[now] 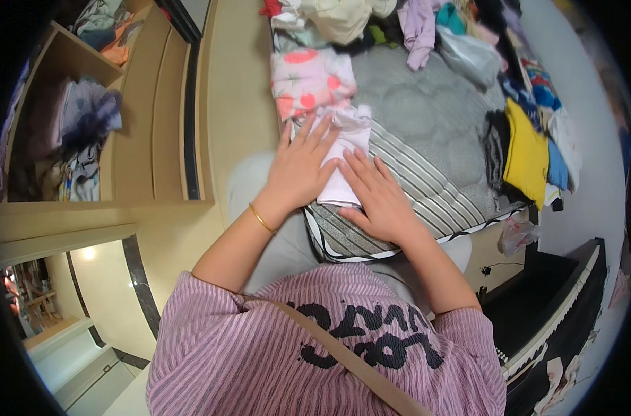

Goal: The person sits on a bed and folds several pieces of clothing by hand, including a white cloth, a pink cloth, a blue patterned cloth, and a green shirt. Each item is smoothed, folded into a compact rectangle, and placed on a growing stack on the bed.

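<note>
A pale pink folded garment (341, 182) lies at the near left corner of the striped grey mattress (426, 173). My left hand (301, 163) rests flat on its left side, fingers stretched out and pointing away from me. Over its right side lies my right hand (378, 197), palm down, with the fingers slightly spread. Neither hand grips anything. Just beyond the garment sits a folded pink and white cloth with red fruit shapes (312, 80). Part of the pale garment is hidden under my hands.
Heaped clothes (343, 21) cover the mattress's far end. Along the right edge stand folded garments, among them a yellow one (525, 152). A clear plastic bag (518, 236) is near the right corner. An open wooden wardrobe (139, 118) with clothes stands at left.
</note>
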A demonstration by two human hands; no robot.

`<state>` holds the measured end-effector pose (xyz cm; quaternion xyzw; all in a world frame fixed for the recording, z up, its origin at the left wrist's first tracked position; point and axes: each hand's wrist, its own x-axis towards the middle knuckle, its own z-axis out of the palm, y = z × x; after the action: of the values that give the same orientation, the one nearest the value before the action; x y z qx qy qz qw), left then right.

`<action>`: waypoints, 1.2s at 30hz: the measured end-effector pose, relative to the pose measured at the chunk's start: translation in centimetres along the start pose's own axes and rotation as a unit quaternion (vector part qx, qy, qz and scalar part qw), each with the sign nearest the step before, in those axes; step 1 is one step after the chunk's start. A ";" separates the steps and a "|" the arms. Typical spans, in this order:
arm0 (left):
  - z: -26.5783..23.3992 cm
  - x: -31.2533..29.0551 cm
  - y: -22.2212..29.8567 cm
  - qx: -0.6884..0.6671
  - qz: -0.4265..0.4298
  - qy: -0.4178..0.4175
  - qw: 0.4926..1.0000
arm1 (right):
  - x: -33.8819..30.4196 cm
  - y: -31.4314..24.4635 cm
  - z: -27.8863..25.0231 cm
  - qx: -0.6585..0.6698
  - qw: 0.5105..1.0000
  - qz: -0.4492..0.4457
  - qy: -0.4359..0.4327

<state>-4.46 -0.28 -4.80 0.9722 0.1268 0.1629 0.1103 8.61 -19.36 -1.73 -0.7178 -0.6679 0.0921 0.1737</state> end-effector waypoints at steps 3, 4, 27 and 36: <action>0.3 0.8 -0.6 0.033 -0.055 0.012 0.998 | -0.9 0.4 -1.5 0.020 0.998 -0.037 -0.050; 0.3 0.8 -0.7 0.031 -0.054 0.016 0.998 | -1.0 0.6 -1.4 0.028 0.998 -0.047 -0.029; 1.8 0.3 2.8 -0.211 -0.194 0.148 0.947 | 3.1 1.4 4.0 0.076 0.908 0.322 0.258; 0.7 0.7 4.0 -0.022 -0.147 0.037 0.988 | 3.3 2.1 5.0 0.073 0.905 0.322 0.267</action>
<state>-2.77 -3.97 -4.20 0.9337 0.2687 0.1836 0.1494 9.07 -15.59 -6.82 -0.8772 -0.3203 -0.0036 0.3577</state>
